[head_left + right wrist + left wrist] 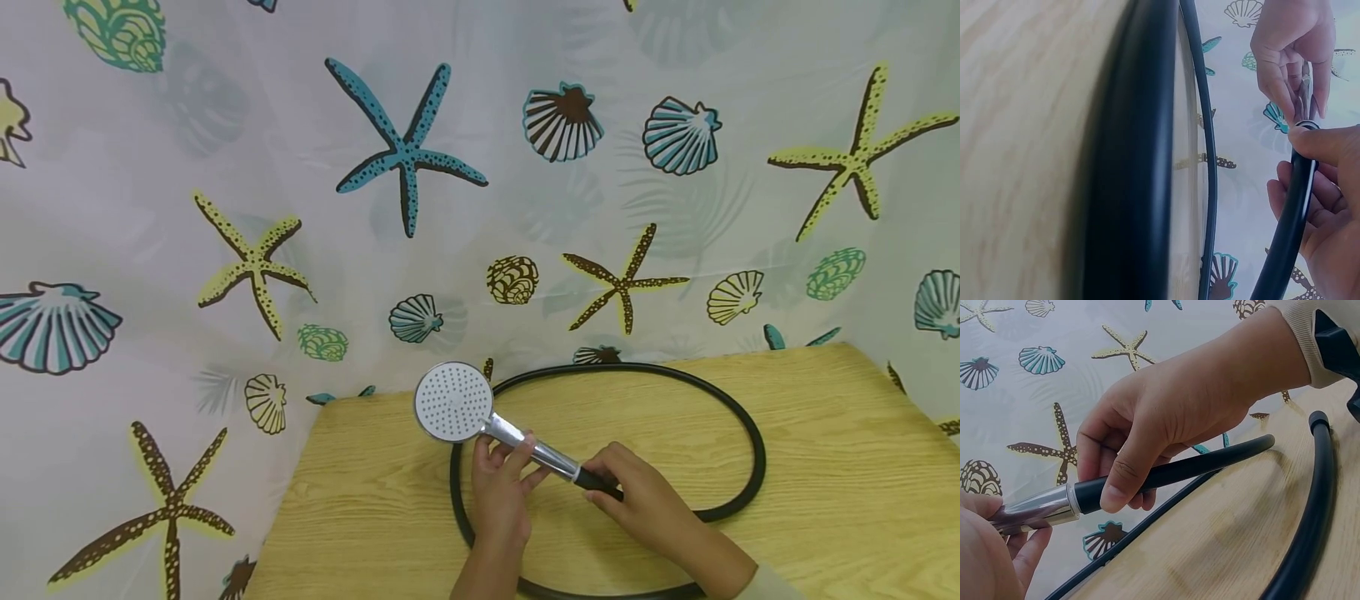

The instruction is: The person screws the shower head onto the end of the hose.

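A shower head (pixel 454 402) with a round white spray face and a chrome handle (pixel 553 459) is held up over the table, tilted with its face to the upper left. My left hand (pixel 501 492) grips the chrome handle just below the head. At the handle's lower end, my right hand (pixel 637 492) pinches the black hose (pixel 1166 474) between thumb and fingers. In the left wrist view the hose end meets the chrome rim (pixel 1075 499), with a thin pale ring showing there. The hose curves away behind the right hand.
The rest of the black hose (pixel 756 442) lies in a wide loop on the wooden table (pixel 375 483). Its free end (pixel 1318 419) shows in the left wrist view. Behind the table hangs a white curtain (pixel 480 200) printed with starfish and shells.
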The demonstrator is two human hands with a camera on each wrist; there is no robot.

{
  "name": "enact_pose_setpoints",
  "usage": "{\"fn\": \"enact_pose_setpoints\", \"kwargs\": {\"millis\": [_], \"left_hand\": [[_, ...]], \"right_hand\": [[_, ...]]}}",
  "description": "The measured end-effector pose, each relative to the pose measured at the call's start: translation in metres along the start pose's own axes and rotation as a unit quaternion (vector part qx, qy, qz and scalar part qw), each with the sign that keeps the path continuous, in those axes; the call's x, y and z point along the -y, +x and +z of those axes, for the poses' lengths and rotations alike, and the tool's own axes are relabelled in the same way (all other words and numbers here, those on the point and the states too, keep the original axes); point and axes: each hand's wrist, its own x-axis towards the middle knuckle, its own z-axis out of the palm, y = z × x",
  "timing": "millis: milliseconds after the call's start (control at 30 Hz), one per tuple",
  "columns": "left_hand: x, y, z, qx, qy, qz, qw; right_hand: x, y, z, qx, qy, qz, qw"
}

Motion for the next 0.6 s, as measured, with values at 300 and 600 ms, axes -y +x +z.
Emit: {"fn": "enact_pose_setpoints", "kwargs": {"millis": [300, 600], "left_hand": [[-0.0011, -0.0006, 0.0009, -0.001, 0.008, 0.002, 1.0000], [-0.0012, -0.0011, 0.0003, -0.002, 0.011, -0.004, 0.9999]], "right_hand": [[0.0003, 0.0000, 0.0001, -0.011, -0.006, -0.012, 1.000], [-0.0018, -0.0002, -0.0005, 0.000, 0.014, -0.009, 1.000]]}}
